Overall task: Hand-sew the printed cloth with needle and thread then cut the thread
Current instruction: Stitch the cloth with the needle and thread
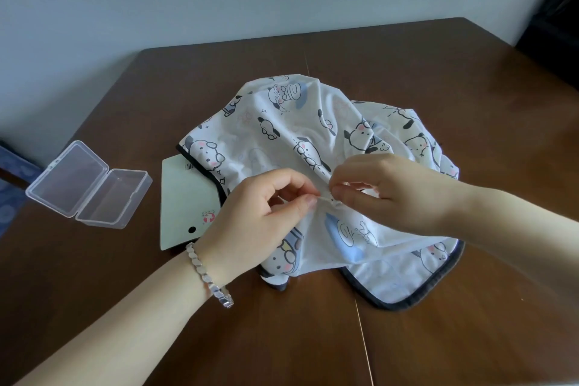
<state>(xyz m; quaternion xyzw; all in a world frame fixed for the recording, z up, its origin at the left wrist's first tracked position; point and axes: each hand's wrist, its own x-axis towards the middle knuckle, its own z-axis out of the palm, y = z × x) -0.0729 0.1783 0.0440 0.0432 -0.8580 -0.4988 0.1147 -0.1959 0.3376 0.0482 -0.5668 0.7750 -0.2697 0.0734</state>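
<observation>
A white printed cloth with cartoon dogs and a dark trim lies bunched in the middle of the brown table. My left hand, with a silver bracelet on its wrist, pinches a raised fold of the cloth between thumb and forefinger. My right hand pinches the same fold right beside it, fingertips almost touching the left ones. Neither the needle nor the thread can be made out between the fingers. No scissors are in view.
A clear plastic box lies with its lid open at the left of the table. A pale card with a small red logo sticks out from under the cloth's left edge. A grey wall stands behind.
</observation>
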